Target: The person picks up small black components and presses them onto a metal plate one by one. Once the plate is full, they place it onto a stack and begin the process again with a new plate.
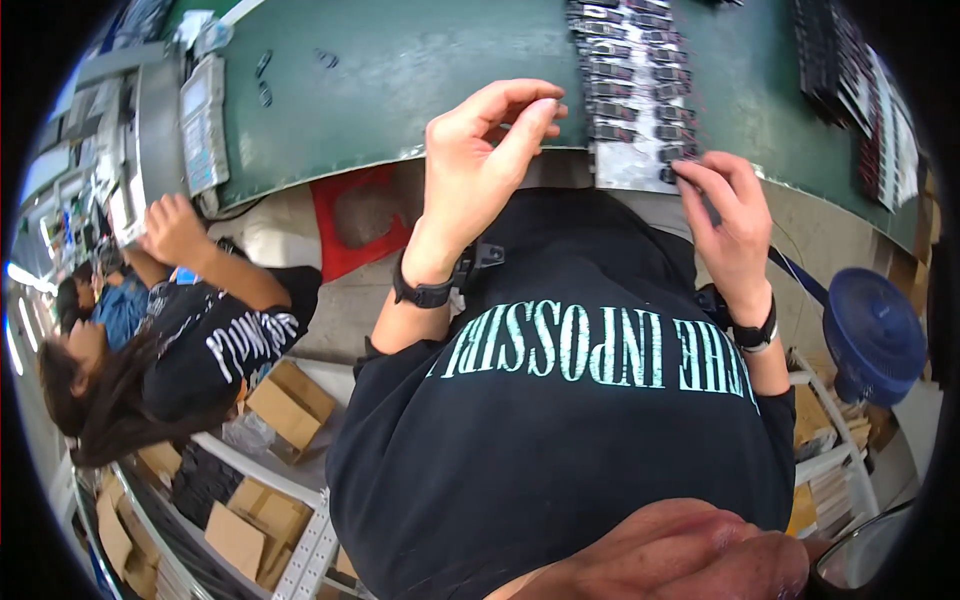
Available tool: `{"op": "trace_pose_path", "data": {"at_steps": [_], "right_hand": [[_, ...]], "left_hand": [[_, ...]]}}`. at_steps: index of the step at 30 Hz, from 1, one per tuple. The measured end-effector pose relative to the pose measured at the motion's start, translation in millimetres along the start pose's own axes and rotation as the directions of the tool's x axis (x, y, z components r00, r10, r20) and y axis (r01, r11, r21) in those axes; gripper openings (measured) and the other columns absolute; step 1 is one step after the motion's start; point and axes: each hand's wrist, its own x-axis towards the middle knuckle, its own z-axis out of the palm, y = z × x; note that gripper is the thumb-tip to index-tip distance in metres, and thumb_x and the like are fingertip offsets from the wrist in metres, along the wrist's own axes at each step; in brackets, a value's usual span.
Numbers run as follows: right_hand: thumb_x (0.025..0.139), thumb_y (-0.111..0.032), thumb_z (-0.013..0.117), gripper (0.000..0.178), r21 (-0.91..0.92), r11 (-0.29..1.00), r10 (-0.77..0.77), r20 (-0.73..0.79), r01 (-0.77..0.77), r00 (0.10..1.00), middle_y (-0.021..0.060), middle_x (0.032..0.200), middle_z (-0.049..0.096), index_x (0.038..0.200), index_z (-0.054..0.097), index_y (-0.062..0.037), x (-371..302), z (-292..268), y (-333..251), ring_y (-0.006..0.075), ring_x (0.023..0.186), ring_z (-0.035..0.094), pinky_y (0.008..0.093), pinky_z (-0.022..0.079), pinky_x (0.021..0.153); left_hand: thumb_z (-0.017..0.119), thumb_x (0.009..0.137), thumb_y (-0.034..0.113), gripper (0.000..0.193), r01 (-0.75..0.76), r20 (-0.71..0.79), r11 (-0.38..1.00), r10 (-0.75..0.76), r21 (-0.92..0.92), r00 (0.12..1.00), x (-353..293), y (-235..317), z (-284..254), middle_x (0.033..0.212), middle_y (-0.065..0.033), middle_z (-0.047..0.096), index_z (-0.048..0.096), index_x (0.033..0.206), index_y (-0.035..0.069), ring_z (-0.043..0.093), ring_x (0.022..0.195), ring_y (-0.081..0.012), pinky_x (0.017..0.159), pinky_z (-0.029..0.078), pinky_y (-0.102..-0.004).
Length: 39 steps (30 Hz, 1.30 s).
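1. Black module point(668, 174), head view: it sits at the near right corner of the pale sheet point(625, 168), just left of the right fingers point(705, 180). Its own long axis is too small to read; its neighbours mostly lie crosswise on the sheet.
2. Right hand point(735, 220), just off the sheet's near right corner, is the nearer one. Its bent fingertips appear to touch the module; I cannot tell whether they grip it.
3. Left hand point(470, 160) is left of the sheet, apart from it. Its fingers curl toward the thumb, with nothing clearly visible between; I cannot tell whether the tips meet.
4. Two columns of small boxy modules point(613, 132) run up the sheet, dark with silvery patches; thin reddish wires seem to fringe its right side.
5. Beneath the sheet is the smooth, dull green bench point(440, 60). Well left of the sheet lie small dark oblong pieces point(265, 93); to its right, long black strips point(830, 70) lie stacked.
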Motion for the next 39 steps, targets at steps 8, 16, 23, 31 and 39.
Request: {"op": "trace_pose_path", "data": {"at_steps": [8, 16, 23, 31, 39], "right_hand": [[0.079, 0.004, 0.076, 0.029, -0.109, 0.991, -0.075, 0.004, 0.075, 0.997, 0.0088, 0.1, 0.063, 0.106, 0.073, -0.0055, -13.3, -15.9, 5.8, 0.0252, 0.089, 0.063, 0.0339, 0.051, 0.078], [0.084, 0.006, 0.072, 0.024, 0.002, 1.0, 0.016, -0.019, -0.016, 1.0, 0.0118, 0.105, 0.064, 0.107, 0.072, -0.0024, -22.2, -33.6, -6.6, 0.0269, 0.097, 0.062, 0.0346, 0.049, 0.088], [0.098, 0.001, 0.061, 0.019, 0.039, 0.99, 0.137, -0.071, -0.134, 0.988, 0.0091, 0.114, 0.065, 0.115, 0.068, 0.0018, 8.3, -113.3, 27.6, 0.018, 0.105, 0.061, 0.0286, 0.047, 0.094], [0.099, -0.018, 0.063, 0.025, -0.064, 0.995, 0.066, -0.141, -0.076, 0.988, 0.0029, 0.1, 0.071, 0.117, 0.069, -0.002, 165.3, -145.5, 74.5, 0.0094, 0.094, 0.063, 0.0225, 0.048, 0.085], [0.091, -0.024, 0.067, 0.03, -0.38, 0.922, 0.054, -0.063, -0.074, 0.997, 0.0161, 0.105, 0.073, 0.116, 0.071, -0.0069, 252.0, -92.5, 183.5, 0.0331, 0.096, 0.07, 0.0402, 0.054, 0.086]], "left_hand": [[0.065, 0.097, 0.006, 0.017, -0.053, -0.18, 0.998, 0.059, 0.042, 0.982, -1.0, 5.3, -17.9, 0.096, -0.0081, 0.076, 0.072, 0.111, 0.0, 0.071, 0.082, -0.011, 0.07, 0.056, -0.0226], [0.07, 0.093, 0.012, 0.015, -0.109, -0.444, 0.909, 0.298, 0.403, 0.845, 1.8, 6.5, -55.9, 0.091, -0.0087, 0.075, 0.074, 0.102, 0.001, 0.072, 0.077, -0.0154, 0.068, 0.056, -0.0291], [0.067, 0.093, 0.041, 0.036, 0.235, -0.365, 0.339, 0.395, 0.911, 0.843, 39.5, -10.0, -129.7, 0.097, -0.0152, 0.074, 0.077, 0.099, 0.007, 0.072, 0.084, -0.0327, 0.076, 0.056, -0.0402], [0.07, 0.09, 0.026, 0.021, 0.041, -0.084, 0.136, 0.329, 0.99, 0.941, 54.6, -8.6, -125.7, 0.09, -0.0146, 0.066, 0.072, 0.092, 0.006, 0.067, 0.083, -0.0361, 0.072, 0.053, -0.0454], [0.069, 0.087, 0.011, 0.021, 0.007, -0.097, 0.349, 0.241, 0.937, 0.966, 54.4, -4.2, -108.8, 0.095, -0.0134, 0.066, 0.064, 0.106, 0.003, 0.066, 0.09, -0.034, 0.077, 0.053, -0.0427]]}}
